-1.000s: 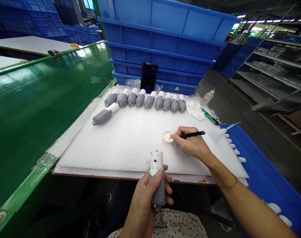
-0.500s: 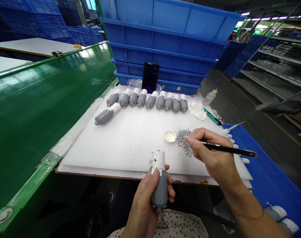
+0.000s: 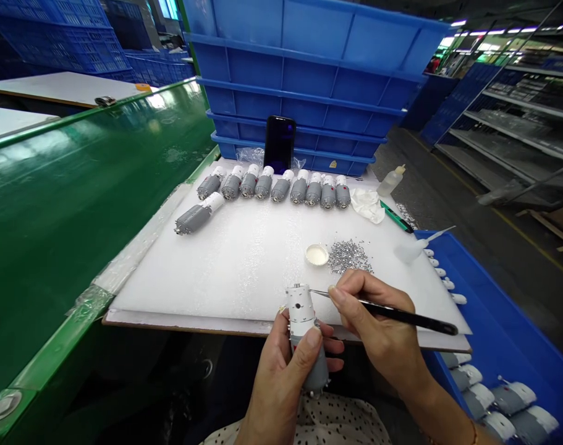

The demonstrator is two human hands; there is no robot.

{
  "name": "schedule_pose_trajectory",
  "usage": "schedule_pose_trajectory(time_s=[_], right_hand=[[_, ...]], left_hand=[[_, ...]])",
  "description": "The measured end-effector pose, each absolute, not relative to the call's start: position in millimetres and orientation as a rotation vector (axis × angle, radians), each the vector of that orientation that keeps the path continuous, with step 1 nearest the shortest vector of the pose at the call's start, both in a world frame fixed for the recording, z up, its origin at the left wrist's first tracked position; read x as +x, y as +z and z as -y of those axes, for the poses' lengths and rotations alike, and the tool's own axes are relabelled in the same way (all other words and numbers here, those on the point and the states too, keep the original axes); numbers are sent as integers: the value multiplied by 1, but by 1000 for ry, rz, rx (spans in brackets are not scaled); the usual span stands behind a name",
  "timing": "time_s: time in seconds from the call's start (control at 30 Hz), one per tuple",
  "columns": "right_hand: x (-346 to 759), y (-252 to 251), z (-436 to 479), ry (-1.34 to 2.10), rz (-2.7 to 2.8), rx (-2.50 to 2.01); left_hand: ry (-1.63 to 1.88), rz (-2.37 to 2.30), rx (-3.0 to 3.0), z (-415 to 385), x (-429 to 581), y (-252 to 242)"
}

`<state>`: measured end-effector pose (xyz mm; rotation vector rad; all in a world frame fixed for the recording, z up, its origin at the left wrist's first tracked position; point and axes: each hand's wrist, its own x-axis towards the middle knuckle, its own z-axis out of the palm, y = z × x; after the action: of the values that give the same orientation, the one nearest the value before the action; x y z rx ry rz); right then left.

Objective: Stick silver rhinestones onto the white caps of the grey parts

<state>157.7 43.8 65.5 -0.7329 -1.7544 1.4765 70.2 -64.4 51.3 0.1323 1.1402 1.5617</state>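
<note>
My left hand (image 3: pixel 288 364) is wrapped round a grey motor with a white gearbox end (image 3: pixel 302 315), held upright just in front of the table edge. My right hand (image 3: pixel 378 327) pinches black tweezers (image 3: pixel 402 316); their tip touches the top of the white end. Just beyond lie a pile of tiny silver screws (image 3: pixel 349 255) and a small white dish (image 3: pixel 317 254) on the white foam mat (image 3: pixel 244 259).
A row of several grey motors (image 3: pixel 281 186) lies at the mat's far edge, one more motor (image 3: pixel 198 214) apart at the left. A phone (image 3: pixel 279 143) leans on stacked blue crates (image 3: pixel 309 74). A green conveyor (image 3: pixel 68 185) runs left; a blue bin (image 3: pixel 499 346) with motors sits right.
My right hand drew the tweezers from the dish to the screw pile, then back to the motor's top. My left hand tilted the motor slightly and kept hold.
</note>
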Motion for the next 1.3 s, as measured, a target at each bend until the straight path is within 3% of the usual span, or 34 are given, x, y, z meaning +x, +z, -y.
schedule_pose_trajectory(time_s=[1.3], right_hand=[[153,61,-32,1410,1709,-753]], left_hand=[[1662,-1416,391,61,70,40]])
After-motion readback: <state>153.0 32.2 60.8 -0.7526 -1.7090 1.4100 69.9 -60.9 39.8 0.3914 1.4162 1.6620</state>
